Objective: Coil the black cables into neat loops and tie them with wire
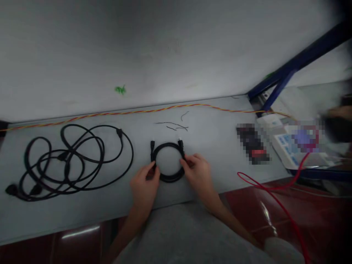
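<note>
A black cable (169,179) is wound into a neat round coil on the grey table, with its two plug ends pointing toward the wall. My left hand (145,181) pinches the coil's left side between thumb and fingers. On the opposite side, my right hand (198,173) is closed on the coil just below the right plug. Beyond the coil lie several thin dark strands (176,127), too fine to identify. Left of my hands, loose black cables (96,161) with plugs spread in tangled loops.
A twisted red and yellow wire (165,108) runs along the wall side of the table (214,146). To the right are a blurred dark object (251,141), a white box (287,145), a red cord (286,187) hanging over the edge, and a blue metal frame (283,79).
</note>
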A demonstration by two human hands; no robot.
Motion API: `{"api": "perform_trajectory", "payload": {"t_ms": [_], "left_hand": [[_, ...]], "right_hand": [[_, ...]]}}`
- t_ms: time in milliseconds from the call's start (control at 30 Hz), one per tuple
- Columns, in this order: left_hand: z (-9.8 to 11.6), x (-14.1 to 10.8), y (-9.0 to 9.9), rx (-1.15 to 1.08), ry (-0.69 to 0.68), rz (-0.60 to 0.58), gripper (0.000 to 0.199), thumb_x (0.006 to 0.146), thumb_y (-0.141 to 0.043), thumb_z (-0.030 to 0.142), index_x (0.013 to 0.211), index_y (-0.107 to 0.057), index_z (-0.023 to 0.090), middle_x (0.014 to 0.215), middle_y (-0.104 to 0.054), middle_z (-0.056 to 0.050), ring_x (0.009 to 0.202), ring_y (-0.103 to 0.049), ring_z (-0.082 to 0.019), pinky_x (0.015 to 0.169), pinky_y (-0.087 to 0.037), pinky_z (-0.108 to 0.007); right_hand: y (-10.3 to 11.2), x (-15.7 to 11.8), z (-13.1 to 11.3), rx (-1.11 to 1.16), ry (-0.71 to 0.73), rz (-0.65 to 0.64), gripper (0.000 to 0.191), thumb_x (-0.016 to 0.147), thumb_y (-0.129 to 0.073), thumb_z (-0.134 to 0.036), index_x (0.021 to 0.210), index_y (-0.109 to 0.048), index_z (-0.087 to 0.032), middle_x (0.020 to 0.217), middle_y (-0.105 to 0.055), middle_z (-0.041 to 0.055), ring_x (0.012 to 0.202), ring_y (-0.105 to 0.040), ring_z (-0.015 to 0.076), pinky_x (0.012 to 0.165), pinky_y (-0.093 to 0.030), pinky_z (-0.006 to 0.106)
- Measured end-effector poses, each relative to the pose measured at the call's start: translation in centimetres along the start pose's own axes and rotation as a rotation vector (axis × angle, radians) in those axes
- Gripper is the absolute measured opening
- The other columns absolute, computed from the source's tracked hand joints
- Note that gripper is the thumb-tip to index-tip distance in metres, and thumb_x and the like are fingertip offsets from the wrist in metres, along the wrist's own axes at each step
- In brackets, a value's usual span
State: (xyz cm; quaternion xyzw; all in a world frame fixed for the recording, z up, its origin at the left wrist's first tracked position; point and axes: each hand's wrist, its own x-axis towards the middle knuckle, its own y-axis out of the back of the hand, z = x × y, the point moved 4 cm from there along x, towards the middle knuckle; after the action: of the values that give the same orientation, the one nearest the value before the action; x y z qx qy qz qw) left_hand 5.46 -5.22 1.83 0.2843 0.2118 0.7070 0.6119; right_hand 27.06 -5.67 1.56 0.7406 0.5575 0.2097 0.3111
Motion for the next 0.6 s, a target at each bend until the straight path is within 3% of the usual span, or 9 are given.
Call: {"api": "perform_trajectory", "payload": {"t_ms": [233,433,500,600], "left_hand": [[-0.2,0.1,-1.1,0.240,-0.219,0.077,0.020,0.098,-0.065,0.030,0.097,-0.081,0.018,0.075,-0.073,-0.004,0.065,-0.066,-0.016,0.065,-0.052,-0.029],[0.0,-0.4,-1.5,0.330,-0.312,0.087,0.015,0.099,-0.064,0.024,0.098,-0.078,0.018,0.073,-0.068,-0.005,0.065,-0.062,-0.017,0.063,-0.046,-0.029],[0.0,-0.4,-1.5,0.359,-0.315,0.093,0.016,0.099,-0.064,0.025,0.095,-0.077,0.018,0.072,-0.067,-0.004,0.064,-0.061,-0.016,0.062,-0.044,-0.029],[-0.1,-0.3,-1.5,0.393,-0.288,0.086,0.017,0.099,-0.065,0.027,0.088,-0.075,0.019,0.071,-0.067,-0.004,0.064,-0.061,-0.017,0.061,-0.041,-0.030]], "right_hand": [[0.4,0.2,-0.1,-0.168,0.134,-0.047,0.030,0.103,-0.054,-0.034,0.092,-0.078,-0.020,0.078,-0.067,0.0069,0.066,-0.063,0.0212,0.063,-0.048,0.034],[1.6,0.2,-3.3,-0.347,0.175,-0.015,0.023,0.103,-0.058,-0.035,0.108,-0.076,-0.022,0.086,-0.071,0.0088,0.063,-0.064,0.0213,0.058,-0.046,0.034],[0.6,0.9,-4.9,-0.270,0.255,-0.061,0.022,0.104,-0.057,-0.033,0.109,-0.077,-0.024,0.092,-0.072,0.0074,0.070,-0.067,0.0203,0.062,-0.049,0.032],[-2.5,2.3,-6.5,-0.170,0.422,-0.275,0.020,0.104,-0.058,-0.026,0.110,-0.078,-0.025,0.103,-0.073,0.0060,0.084,-0.070,0.0187,0.071,-0.053,0.029]]}}
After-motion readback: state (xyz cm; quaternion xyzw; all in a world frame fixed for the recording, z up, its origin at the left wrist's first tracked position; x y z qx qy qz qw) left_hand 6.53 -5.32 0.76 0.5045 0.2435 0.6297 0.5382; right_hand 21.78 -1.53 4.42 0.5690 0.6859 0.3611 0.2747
